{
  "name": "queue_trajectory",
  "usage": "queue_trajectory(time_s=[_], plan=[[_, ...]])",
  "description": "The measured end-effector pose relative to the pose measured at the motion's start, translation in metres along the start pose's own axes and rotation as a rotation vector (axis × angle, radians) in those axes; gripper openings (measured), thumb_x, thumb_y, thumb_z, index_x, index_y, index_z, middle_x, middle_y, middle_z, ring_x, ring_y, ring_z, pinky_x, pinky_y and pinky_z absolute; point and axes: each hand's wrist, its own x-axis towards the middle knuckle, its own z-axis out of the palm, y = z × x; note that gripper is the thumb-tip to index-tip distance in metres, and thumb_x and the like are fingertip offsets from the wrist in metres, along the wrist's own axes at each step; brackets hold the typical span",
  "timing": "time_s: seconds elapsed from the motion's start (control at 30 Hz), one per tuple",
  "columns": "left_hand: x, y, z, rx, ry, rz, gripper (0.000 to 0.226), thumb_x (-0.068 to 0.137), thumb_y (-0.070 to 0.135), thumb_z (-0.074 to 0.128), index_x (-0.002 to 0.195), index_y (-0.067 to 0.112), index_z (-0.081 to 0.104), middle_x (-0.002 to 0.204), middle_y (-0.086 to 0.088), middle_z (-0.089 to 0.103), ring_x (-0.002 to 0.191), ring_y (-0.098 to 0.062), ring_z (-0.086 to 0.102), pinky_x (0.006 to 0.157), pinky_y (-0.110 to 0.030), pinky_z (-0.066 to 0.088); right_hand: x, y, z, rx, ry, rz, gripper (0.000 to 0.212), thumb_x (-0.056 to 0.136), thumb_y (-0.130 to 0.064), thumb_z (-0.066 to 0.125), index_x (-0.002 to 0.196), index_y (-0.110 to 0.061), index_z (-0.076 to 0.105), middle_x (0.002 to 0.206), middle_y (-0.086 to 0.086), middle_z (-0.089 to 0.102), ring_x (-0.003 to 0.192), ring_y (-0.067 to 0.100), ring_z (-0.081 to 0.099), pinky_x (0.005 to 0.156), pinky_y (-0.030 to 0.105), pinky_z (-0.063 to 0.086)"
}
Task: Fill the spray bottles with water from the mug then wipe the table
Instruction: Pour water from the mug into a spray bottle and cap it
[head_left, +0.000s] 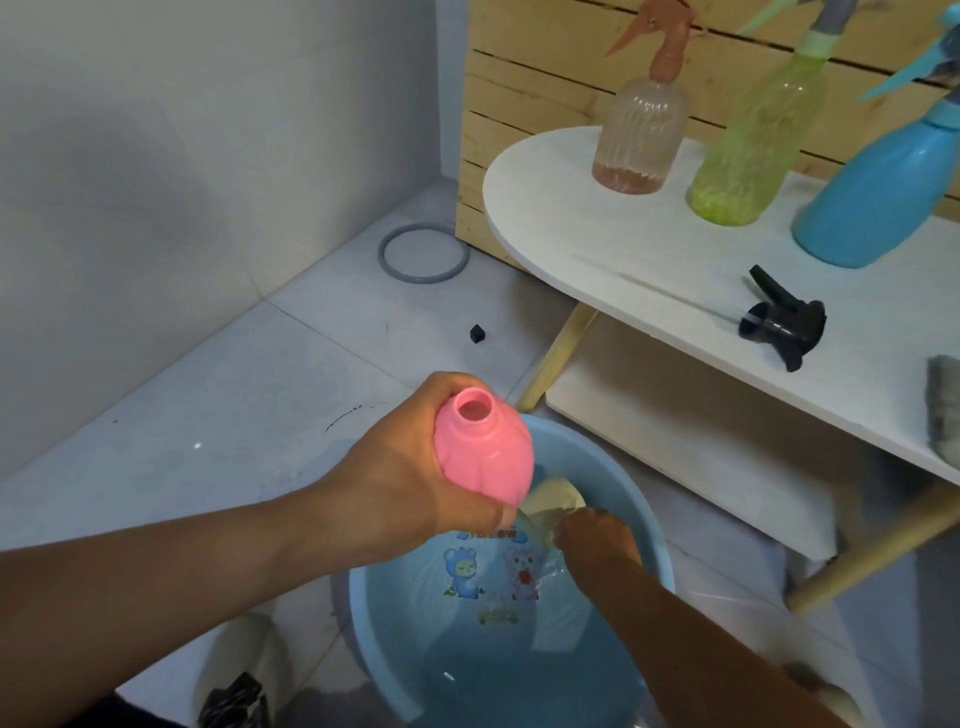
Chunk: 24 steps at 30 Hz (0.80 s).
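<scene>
Pink bottle (120, 451) wrapped by left fingers (462, 512), right fingers (589, 519) curled on cream mug (553, 499) in basin (613, 467)

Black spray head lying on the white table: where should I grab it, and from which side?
Grip the black spray head by its round collar, the bulkiest and most even part, coming down from above. It lies on its side on the white table, with the thin trigger and nozzle sticking out, which would likely twist in a pinch. Nothing crowds it.

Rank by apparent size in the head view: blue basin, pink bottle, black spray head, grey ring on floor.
1. blue basin
2. pink bottle, though nearness to the camera inflates it
3. grey ring and black spray head: look alike, not ranked
</scene>
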Motion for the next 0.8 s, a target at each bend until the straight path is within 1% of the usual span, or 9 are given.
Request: queue_trajectory(time_s=[0.13,0.23,0.33,0.4,0.47,0.53,0.63,0.7,0.8], plan=[[-0.003,-0.001,-0.001,0.001,-0.004,-0.005,0.087,0.057,0.018,0.102,0.123,0.045,0.05,0.112,0.032,0.058,0.105,0.007,0.056,0.072,-0.018,0.057,0.003,-0.003,0.008,0.098,-0.056,-0.038,0.032,0.098,-0.006,0.056,0.128,-0.015,0.065,0.126,0.006,0.069,0.119,0.028,0.065,0.098,0.037,0.054],[-0.006,-0.003,-0.003,0.012,0.003,-0.016,0.088,0.058,0.018,0.102,0.124,0.044,0.051,0.112,0.031,0.058,0.108,0.0,0.058,0.072,-0.019,0.058,0.002,0.001,0.006,0.38,-0.046,-0.046,0.029,0.105,-0.018,0.047,0.128,-0.017,0.064,0.124,0.007,0.069,0.115,0.029,0.065,0.095,0.034,0.051],[-0.008,-0.002,-0.007,0.023,0.011,-0.004,0.088,0.058,0.018,0.102,0.125,0.043,0.051,0.112,0.03,0.058,0.11,-0.005,0.058,0.071,-0.02,0.059,-0.008,0.006,-0.003,0.771,-0.064,0.045,0.04,0.109,-0.035,0.037,0.103,-0.009,0.067,0.107,0.013,0.069,0.097,0.029,0.064,0.081,0.032,0.046],[-0.009,0.001,-0.01,0.033,0.018,0.007,0.086,0.058,0.019,0.101,0.124,0.042,0.051,0.112,0.031,0.058,0.109,-0.005,0.059,0.072,-0.021,0.059,-0.014,0.007,-0.007,0.949,-0.067,0.101,0.038,0.105,-0.037,0.044,0.082,-0.014,0.062,0.085,0.008,0.066,0.077,0.021,0.057,0.069,0.03,0.042],[-0.009,0.003,-0.013,0.039,0.035,0.018,0.085,0.058,0.02,0.101,0.123,0.044,0.051,0.111,0.032,0.058,0.108,-0.002,0.059,0.072,-0.02,0.059,-0.025,0.008,-0.014,1.089,-0.055,0.137,0.034,0.098,-0.033,0.054,0.069,-0.016,0.052,0.066,0.002,0.05,0.062,0.016,0.043,0.059,0.029,0.035],[-0.011,0.006,-0.016,0.051,0.062,0.033,0.086,0.057,0.022,0.101,0.122,0.045,0.05,0.111,0.033,0.057,0.107,-0.001,0.058,0.071,-0.021,0.058,-0.038,0.011,-0.026,1.223,-0.032,0.163,0.03,0.09,-0.032,0.065,0.066,-0.019,0.052,0.063,0.001,0.042,0.059,0.015,0.036,0.053,0.027,0.031],[-0.011,0.01,-0.02,0.053,0.109,0.045,0.087,0.058,0.023,0.1,0.121,0.047,0.047,0.113,0.028,0.056,0.108,-0.003,0.057,0.068,-0.017,0.053,-0.059,0.018,-0.055,1.356,-0.012,0.158,0.03,0.083,-0.036,0.072,0.067,-0.021,0.052,0.063,0.0,0.039,0.058,0.015,0.033,0.048,0.022,0.028],[-0.012,0.015,-0.023,0.036,0.132,0.057,0.09,0.059,0.021,0.1,0.123,0.047,0.043,0.118,0.026,0.053,0.108,-0.004,0.056,0.068,-0.015,0.052,-0.073,0.024,-0.081,1.383,0.015,0.139,0.03,0.082,-0.037,0.072,0.067,-0.021,0.052,0.064,-0.001,0.039,0.059,0.015,0.033,0.048,0.022,0.027],[-0.012,0.021,-0.027,0.042,0.153,0.063,0.094,0.059,0.022,0.1,0.13,0.041,0.043,0.119,0.022,0.053,0.106,-0.006,0.056,0.071,-0.02,0.053,-0.093,0.035,-0.126,1.365,0.099,0.123,0.028,0.083,-0.038,0.072,0.067,-0.021,0.058,0.063,-0.002,0.043,0.06,0.014,0.036,0.051,0.024,0.029]])
